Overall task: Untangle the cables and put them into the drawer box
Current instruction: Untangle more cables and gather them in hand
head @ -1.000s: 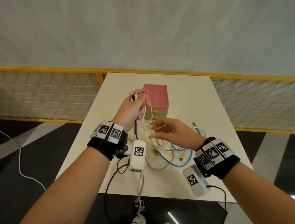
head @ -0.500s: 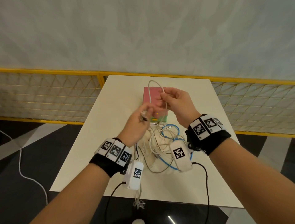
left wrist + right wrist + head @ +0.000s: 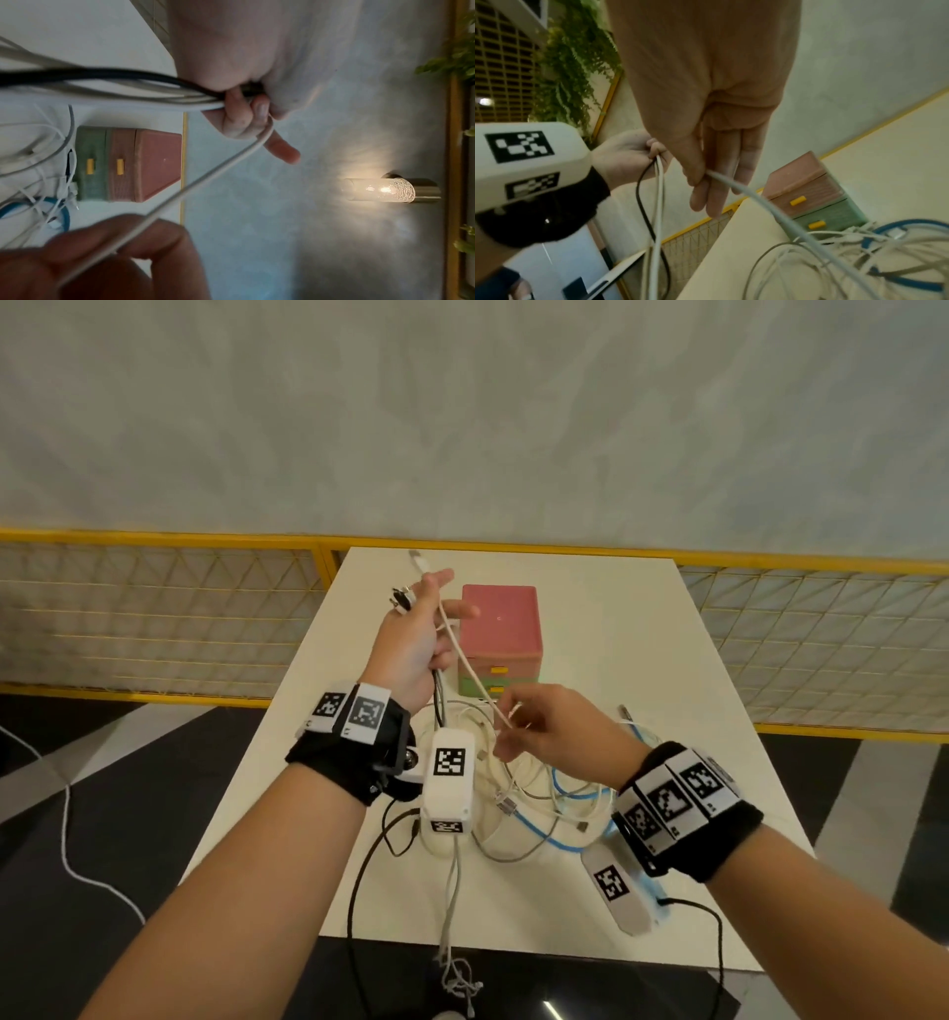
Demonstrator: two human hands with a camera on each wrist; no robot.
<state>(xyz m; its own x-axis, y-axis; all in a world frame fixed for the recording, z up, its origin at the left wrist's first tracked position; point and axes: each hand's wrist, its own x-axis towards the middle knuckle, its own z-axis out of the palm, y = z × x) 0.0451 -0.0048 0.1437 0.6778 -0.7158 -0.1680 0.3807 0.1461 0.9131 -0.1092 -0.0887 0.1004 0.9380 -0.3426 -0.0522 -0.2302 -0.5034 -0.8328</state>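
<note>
Currently your left hand (image 3: 411, 644) is raised beside the pink-and-green plastic drawer box with yellow pull tabs (image 3: 500, 642), fingers curled round a bundle of thin cords: one black cable (image 3: 107, 76) and several white ones, their plug ends sticking out above the fist. Your right hand (image 3: 544, 729) pinches a single thin white cable (image 3: 464, 660) between thumb and fingertips (image 3: 700, 178); that strand runs taut from the left fist down to the pinch.

The remaining cords, among them a light blue cable (image 3: 544, 834), lie in a loose tangled heap on the white table (image 3: 616, 634), just in front of the drawer box and touching its base. Both drawers appear closed.

Assessment of handling: these cords look light, limp and smooth-jacketed, so they will likely slide through a soft pinch and snag wherever loops cross. Hold the jacket just behind a connector, not the connector tip, which is probably the weakest point. Feed the strand through the fingers and do not yank, since a hard pull would likely tighten any knot in the heap. The drawer box looks light enough to shift if cords drag against it; you may need to steady it when opening a drawer.
</note>
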